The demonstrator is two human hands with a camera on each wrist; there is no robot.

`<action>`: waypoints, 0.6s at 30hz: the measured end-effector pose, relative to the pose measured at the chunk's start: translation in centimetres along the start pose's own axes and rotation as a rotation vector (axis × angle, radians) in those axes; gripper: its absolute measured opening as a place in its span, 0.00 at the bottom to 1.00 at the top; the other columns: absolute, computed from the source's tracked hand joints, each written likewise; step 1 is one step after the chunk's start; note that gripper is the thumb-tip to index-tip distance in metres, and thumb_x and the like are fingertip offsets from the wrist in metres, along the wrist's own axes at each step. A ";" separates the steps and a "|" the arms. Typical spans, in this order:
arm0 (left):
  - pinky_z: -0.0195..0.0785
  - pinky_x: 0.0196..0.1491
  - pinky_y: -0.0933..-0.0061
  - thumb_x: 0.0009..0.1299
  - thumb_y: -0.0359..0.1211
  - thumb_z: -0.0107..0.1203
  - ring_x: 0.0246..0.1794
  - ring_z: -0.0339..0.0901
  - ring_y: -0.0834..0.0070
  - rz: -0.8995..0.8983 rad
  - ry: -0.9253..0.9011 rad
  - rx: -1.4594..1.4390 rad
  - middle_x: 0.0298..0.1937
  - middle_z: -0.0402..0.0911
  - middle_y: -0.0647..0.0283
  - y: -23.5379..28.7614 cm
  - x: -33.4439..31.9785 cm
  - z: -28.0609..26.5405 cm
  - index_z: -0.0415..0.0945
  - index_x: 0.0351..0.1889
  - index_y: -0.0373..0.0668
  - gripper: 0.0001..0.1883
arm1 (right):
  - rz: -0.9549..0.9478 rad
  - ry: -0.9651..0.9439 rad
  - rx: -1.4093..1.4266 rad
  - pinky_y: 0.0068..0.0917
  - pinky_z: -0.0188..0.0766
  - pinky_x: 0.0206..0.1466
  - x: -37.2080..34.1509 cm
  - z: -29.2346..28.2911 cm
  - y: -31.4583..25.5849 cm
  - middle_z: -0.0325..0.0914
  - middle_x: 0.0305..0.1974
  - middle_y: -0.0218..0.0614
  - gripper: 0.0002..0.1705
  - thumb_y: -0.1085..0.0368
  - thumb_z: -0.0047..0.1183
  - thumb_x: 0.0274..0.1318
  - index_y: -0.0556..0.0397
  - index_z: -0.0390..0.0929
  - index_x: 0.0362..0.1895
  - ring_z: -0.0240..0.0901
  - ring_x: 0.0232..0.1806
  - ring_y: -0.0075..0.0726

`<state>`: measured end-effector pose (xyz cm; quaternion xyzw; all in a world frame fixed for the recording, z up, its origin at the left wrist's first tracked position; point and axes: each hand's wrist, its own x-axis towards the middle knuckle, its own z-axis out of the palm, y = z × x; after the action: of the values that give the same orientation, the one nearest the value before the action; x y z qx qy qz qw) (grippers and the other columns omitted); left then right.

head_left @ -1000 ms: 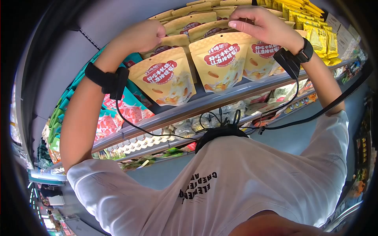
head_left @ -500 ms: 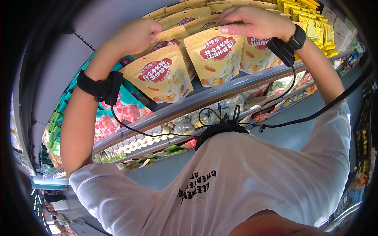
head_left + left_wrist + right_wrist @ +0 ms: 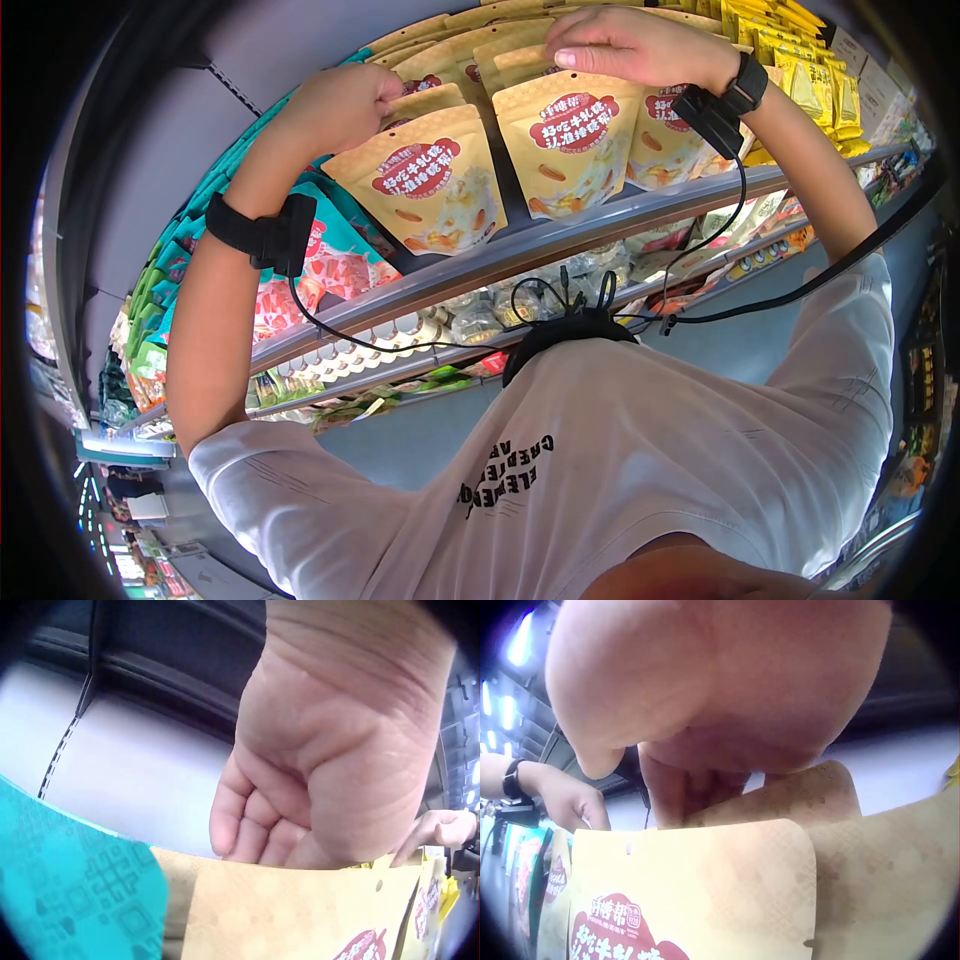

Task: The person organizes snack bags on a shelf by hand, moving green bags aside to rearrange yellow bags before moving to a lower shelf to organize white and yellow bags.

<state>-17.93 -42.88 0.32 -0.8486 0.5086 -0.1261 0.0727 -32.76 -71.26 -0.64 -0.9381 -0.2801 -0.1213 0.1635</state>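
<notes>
Yellow stand-up snack pouches with red labels fill the shelf in rows. My left hand (image 3: 345, 105) is at the top of the left row, behind the front left pouch (image 3: 420, 180). In the left wrist view its fingers (image 3: 251, 825) bend down behind a pouch's top edge; I cannot tell whether they pinch anything. Over the middle row, my right hand (image 3: 645, 45) reaches across the top of the front middle pouch (image 3: 565, 150). Its thumb (image 3: 600, 761) extends above that pouch's top edge in the right wrist view, and the other fingers hang down behind it.
Teal pouches (image 3: 335, 240) stand left of the yellow ones, and small yellow packets (image 3: 805, 95) at the right. A shelf rail (image 3: 560, 235) runs along the front, with a lower shelf of packaged goods (image 3: 480, 325) beneath. Black cables (image 3: 350, 345) run from both wrists to the chest.
The front middle pouch first leaned with its top by the right hand; the right thumb then met its top edge and now sits above it. The left hand stays over the left row.
</notes>
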 end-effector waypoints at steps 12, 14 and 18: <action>0.63 0.29 0.63 0.67 0.34 0.54 0.25 0.73 0.65 -0.079 -0.233 -0.157 0.25 0.77 0.56 -0.1 0.7 -0.6 0.77 0.35 0.40 0.08 | 0.055 -0.014 0.169 0.29 0.65 0.60 0.7 1.8 3.3 0.73 0.52 0.38 0.30 0.48 0.35 0.72 0.64 0.75 0.52 0.69 0.54 0.34; 0.63 0.29 0.64 0.67 0.35 0.54 0.25 0.72 0.66 -0.059 -0.264 -0.173 0.25 0.77 0.56 -0.1 0.8 -0.7 0.77 0.37 0.39 0.09 | 0.052 -0.012 0.197 0.29 0.64 0.61 0.8 2.1 3.4 0.73 0.52 0.38 0.30 0.48 0.35 0.72 0.64 0.75 0.52 0.69 0.55 0.35; 0.64 0.29 0.64 0.67 0.35 0.54 0.25 0.73 0.66 -0.051 -0.268 -0.175 0.25 0.77 0.56 -0.3 1.1 -0.5 0.77 0.37 0.39 0.09 | 0.100 -0.059 0.171 0.30 0.63 0.63 1.0 2.4 3.5 0.72 0.53 0.38 0.32 0.46 0.33 0.72 0.64 0.74 0.53 0.69 0.56 0.36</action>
<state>-17.34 -43.75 1.05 -0.8736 0.4816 0.0313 0.0625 -29.63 -72.60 -3.31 -0.9367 -0.2469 -0.0611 0.2406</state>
